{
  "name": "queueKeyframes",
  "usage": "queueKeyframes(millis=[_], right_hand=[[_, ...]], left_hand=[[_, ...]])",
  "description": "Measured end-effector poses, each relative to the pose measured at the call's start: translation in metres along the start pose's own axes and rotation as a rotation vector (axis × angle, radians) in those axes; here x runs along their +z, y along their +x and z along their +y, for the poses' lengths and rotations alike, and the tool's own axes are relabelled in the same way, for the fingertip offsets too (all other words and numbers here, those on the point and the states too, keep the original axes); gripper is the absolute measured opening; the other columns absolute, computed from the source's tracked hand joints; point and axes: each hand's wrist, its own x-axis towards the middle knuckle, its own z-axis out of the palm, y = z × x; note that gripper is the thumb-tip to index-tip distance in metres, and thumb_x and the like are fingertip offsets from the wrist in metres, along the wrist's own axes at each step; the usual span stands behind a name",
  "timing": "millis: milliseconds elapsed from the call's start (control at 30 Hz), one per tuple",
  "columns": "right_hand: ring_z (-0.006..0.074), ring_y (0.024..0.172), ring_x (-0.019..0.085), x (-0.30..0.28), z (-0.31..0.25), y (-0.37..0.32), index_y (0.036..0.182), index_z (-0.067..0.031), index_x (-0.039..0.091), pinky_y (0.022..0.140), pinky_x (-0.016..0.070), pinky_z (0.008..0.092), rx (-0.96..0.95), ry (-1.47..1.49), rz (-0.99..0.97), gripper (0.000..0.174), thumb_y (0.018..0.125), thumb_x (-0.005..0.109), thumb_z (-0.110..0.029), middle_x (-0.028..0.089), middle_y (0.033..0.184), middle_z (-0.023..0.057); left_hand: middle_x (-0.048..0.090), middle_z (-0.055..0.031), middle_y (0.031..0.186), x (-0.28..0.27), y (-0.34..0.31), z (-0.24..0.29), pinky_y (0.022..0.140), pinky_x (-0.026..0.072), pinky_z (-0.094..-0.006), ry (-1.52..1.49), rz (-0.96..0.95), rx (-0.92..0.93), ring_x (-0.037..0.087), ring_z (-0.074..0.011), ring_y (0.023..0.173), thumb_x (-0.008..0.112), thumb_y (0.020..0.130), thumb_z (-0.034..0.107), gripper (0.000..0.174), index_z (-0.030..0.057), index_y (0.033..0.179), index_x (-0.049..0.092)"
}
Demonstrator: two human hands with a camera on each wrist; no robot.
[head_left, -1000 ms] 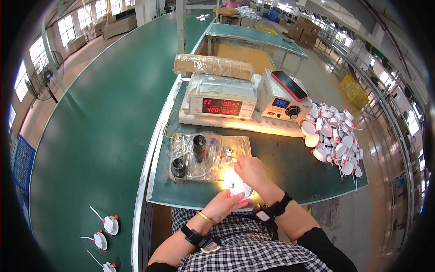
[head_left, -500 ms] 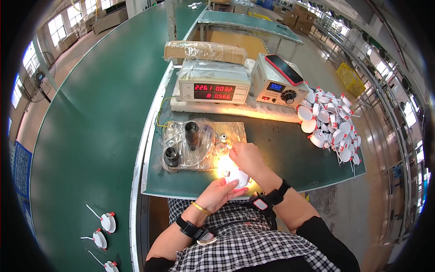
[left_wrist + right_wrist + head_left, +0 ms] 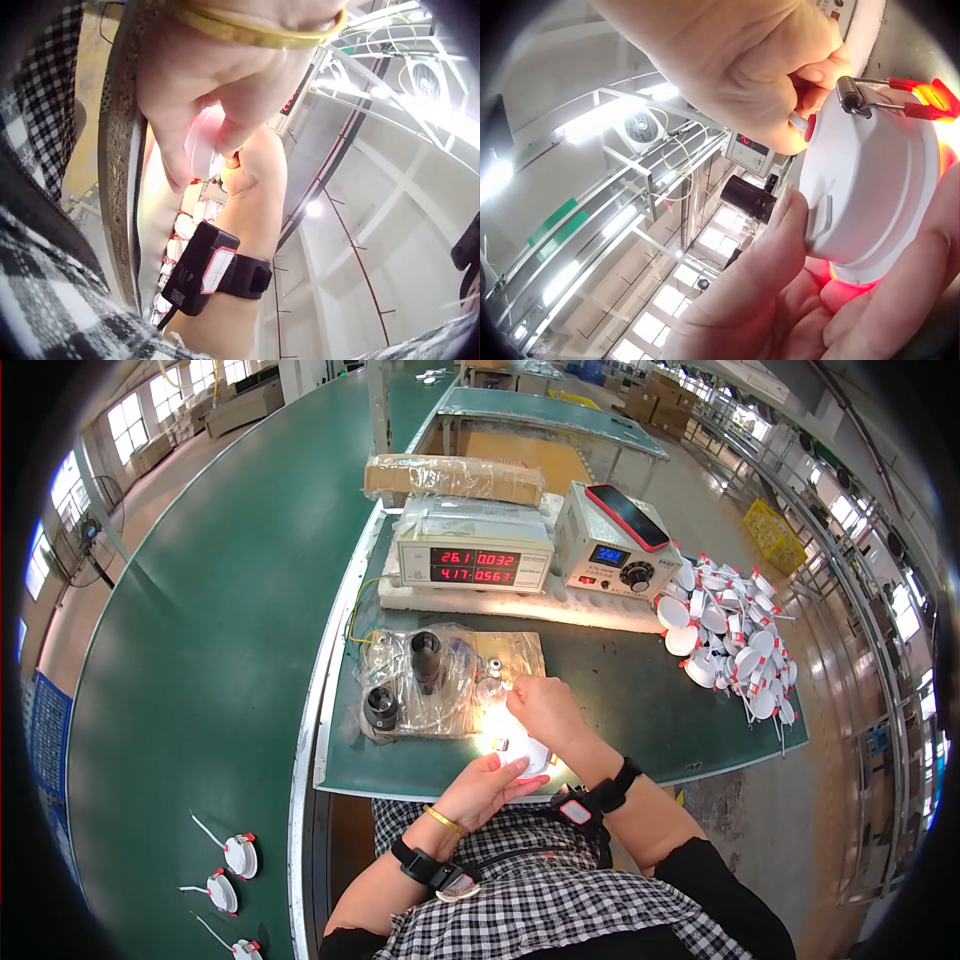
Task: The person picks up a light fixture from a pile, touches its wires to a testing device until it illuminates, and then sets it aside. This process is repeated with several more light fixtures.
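At bench edge (image 3: 400, 782), round white downlight (image 3: 527, 753) glows.

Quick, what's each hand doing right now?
Left hand: curled round the lit white downlight.
Right hand: pinching a small white part at the downlight's rim.

Green bench (image 3: 640, 720) carries foam slab (image 3: 520, 603), lamp pile (image 3: 735, 645), and, seemingly, a plastic-wrapped socket board (image 3: 450, 680).

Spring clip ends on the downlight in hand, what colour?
Red sleeves on the wire clip; the downlight body is white. Clearest in the right wrist view.
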Motion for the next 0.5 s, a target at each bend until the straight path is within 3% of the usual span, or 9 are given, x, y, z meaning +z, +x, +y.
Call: queueKeyframes(millis=[100, 200, 433, 500], right_hand=[[0.0381, 0.071, 0.063, 0.0002, -0.0004, -0.0011, 0.078, -0.0019, 0.064, 0.066, 0.0504, 0.0483, 0.000, 0.002, 0.002, 0.024, 0.082, 0.053, -0.023, 0.064, 0.073, 0.0202], [0.0383, 0.071, 0.063, -0.0001, -0.0007, -0.0016, 0.078, -0.0016, 0.064, 0.066, 0.0501, 0.0485, -0.003, 0.005, 0.006, 0.024, 0.081, 0.053, -0.023, 0.064, 0.073, 0.0203], [0.0384, 0.071, 0.063, -0.0016, -0.0018, -0.0018, 0.078, -0.0015, 0.064, 0.066, 0.0502, 0.0484, -0.004, 0.023, 0.004, 0.024, 0.081, 0.053, -0.023, 0.064, 0.074, 0.0201], [0.0385, 0.071, 0.063, -0.0022, -0.0027, -0.0011, 0.077, -0.0017, 0.064, 0.066, 0.0503, 0.0484, 0.010, 0.018, -0.012, 0.024, 0.081, 0.053, -0.023, 0.064, 0.074, 0.0201]], left_hand=[[0.057, -0.0179, 0.118, 0.0000, -0.0002, 0.0005, 0.095, 0.0495, -0.0298, 0.024, -0.017, 0.019, 0.059, -0.0287, 0.110, 0.045, 0.099, 0.019, 0.036, -0.0103, 0.120, 0.046], [0.055, -0.0210, 0.121, -0.0017, -0.0007, 0.0037, 0.099, 0.0470, -0.0345, -0.092, -0.046, -0.005, 0.056, -0.0338, 0.113, 0.032, 0.102, 0.033, 0.051, -0.0115, 0.123, 0.042], [0.054, -0.0220, 0.121, 0.0009, -0.0014, 0.0044, 0.099, 0.0469, -0.0350, -0.110, -0.043, 0.002, 0.055, -0.0344, 0.114, 0.033, 0.102, 0.032, 0.050, -0.0116, 0.124, 0.041], [0.055, -0.0194, 0.121, 0.0007, -0.0014, 0.0054, 0.101, 0.0443, -0.0353, -0.112, -0.054, -0.009, 0.055, -0.0310, 0.114, 0.036, 0.101, 0.032, 0.048, -0.0103, 0.124, 0.043]])
